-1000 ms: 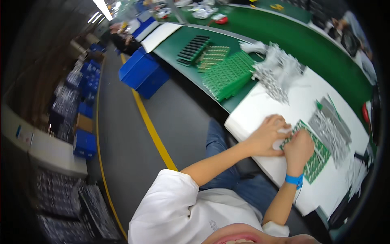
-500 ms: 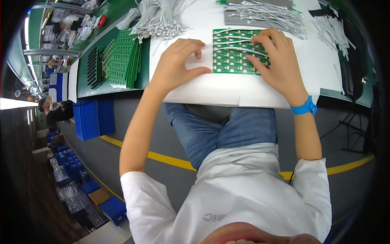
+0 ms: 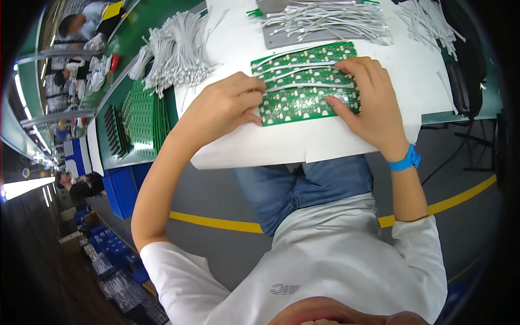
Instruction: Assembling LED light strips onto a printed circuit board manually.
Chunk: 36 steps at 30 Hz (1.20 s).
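Observation:
A green circuit board panel (image 3: 309, 105) with rows of small parts lies on white paper in front of me. Several white cables (image 3: 309, 85) run across its upper half from side to side. My left hand (image 3: 230, 103) is at the board's left edge, fingers curled over the cable ends and thumb by the lower left corner; it appears to grip that edge, though the fingers partly hide it. My right hand (image 3: 371, 100) rests over the right side, thumb and index finger spread apart. The index tip touches near a cable end and the thumb tip is on the board.
A thick bundle of white cables (image 3: 179, 51) lies at the back left, beside green board panels (image 3: 143, 122) standing in a stack. More cables (image 3: 325, 19) lie on a grey tray (image 3: 273, 39). Another cable pile (image 3: 430, 24) is at far right. A blue bin (image 3: 122, 189) stands below left.
My left hand has moved in to the board's left edge, its fingers curling. The right hand keeps nearly the same pose over the board. The whole view has shifted and turned slightly.

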### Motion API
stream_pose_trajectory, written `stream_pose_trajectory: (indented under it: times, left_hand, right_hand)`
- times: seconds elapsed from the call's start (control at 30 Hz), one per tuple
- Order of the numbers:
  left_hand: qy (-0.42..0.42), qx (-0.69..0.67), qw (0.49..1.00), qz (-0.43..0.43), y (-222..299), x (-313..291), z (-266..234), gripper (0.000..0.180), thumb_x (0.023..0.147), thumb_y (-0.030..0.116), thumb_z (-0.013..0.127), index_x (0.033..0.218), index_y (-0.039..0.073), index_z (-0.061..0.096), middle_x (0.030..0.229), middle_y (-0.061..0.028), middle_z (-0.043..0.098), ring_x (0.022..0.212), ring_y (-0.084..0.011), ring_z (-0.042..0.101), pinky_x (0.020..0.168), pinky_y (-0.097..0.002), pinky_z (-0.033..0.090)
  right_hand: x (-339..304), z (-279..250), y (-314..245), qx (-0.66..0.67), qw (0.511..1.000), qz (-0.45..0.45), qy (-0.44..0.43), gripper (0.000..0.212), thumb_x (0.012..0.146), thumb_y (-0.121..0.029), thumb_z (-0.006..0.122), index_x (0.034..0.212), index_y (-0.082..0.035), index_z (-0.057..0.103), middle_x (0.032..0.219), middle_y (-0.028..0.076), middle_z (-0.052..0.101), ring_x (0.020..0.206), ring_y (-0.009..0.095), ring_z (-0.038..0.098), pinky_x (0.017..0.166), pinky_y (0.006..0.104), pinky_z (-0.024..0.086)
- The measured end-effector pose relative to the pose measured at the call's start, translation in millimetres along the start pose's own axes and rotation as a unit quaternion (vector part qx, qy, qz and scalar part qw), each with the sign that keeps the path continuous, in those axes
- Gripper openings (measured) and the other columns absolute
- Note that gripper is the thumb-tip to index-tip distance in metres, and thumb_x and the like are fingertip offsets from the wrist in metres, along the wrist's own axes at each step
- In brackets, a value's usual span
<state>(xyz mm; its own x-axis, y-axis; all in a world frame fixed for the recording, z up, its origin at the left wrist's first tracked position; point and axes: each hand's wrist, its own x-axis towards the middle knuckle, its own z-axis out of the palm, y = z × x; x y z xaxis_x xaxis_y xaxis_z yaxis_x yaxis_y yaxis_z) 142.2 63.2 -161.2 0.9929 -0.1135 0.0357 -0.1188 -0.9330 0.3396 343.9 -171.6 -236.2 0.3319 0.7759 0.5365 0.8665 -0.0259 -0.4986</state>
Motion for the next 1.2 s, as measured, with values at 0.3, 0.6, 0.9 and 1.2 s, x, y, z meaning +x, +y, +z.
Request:
stream_pose_trajectory:
  times: [0.3, 0.6, 0.9, 1.2]
  left_hand:
    - [-0.066, -0.140, 0.988, -0.002, -31.5, 13.8, -5.6, 0.043, 0.077, -0.008, 0.084, 0.079, 0.003, 0.043, 0.104, -0.0124, 0.068, 0.089, -0.0289, 0.066, 0.072, -0.0354, 0.056]
    - [-0.073, -0.136, 0.988, 0.017, -35.0, 23.6, -4.1, 0.048, 0.078, -0.009, 0.083, 0.080, 0.005, 0.037, 0.095, -0.0137, 0.069, 0.085, -0.0290, 0.066, 0.070, -0.0354, 0.052]
    - [-0.110, -0.016, 0.987, 0.113, -30.8, 35.8, -11.7, 0.023, 0.079, 0.003, 0.081, 0.098, 0.001, 0.068, 0.101, -0.0074, 0.073, 0.092, -0.0311, 0.065, 0.080, -0.0421, 0.056]
    - [-0.053, -0.042, 0.997, 0.034, -15.0, 15.5, -19.2, 0.028, 0.078, 0.007, 0.082, 0.100, 0.010, 0.065, 0.101, -0.0034, 0.068, 0.105, -0.0304, 0.061, 0.090, -0.0411, 0.052]
  right_hand:
    - [1.0, 0.5, 2.6, -0.002, 1.000, 0.016, -0.020, 0.053, 0.083, -0.021, 0.087, 0.127, -0.005, 0.062, 0.125, 0.012, 0.062, 0.112, 0.032, 0.060, 0.094, 0.0411, 0.047]
    - [-1.1, 4.1, 3.0, -0.072, 0.997, 0.012, 0.014, 0.049, 0.082, -0.017, 0.084, 0.125, -0.006, 0.063, 0.126, 0.013, 0.061, 0.108, 0.033, 0.059, 0.092, 0.0413, 0.049]
    - [2.0, 1.2, -1.3, -0.077, 0.997, 0.007, 0.003, 0.041, 0.084, -0.020, 0.081, 0.119, -0.006, 0.065, 0.121, 0.013, 0.060, 0.109, 0.032, 0.058, 0.090, 0.0421, 0.047]
    - [19.8, -13.7, -0.9, -0.018, 0.999, 0.028, -0.010, 0.030, 0.085, -0.016, 0.081, 0.111, -0.008, 0.068, 0.110, 0.006, 0.064, 0.102, 0.028, 0.060, 0.087, 0.0423, 0.045]
